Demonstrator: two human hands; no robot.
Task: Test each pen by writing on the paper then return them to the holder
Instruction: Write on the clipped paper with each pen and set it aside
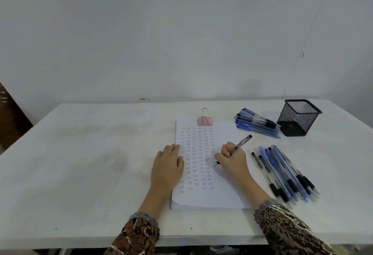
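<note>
A white paper pad lies mid-table, covered in rows of small handwritten words. My right hand grips a black pen with its tip touching the paper's right side. My left hand rests flat on the pad's left edge, fingers straight. A black mesh pen holder stands at the back right, with no pens showing in it. One pile of blue and black pens lies just left of the holder. A second pile of pens lies right of my right wrist.
A pink binder clip clamps the top of the pad. The white table meets a plain wall at the back, and its front edge runs under my patterned sleeves.
</note>
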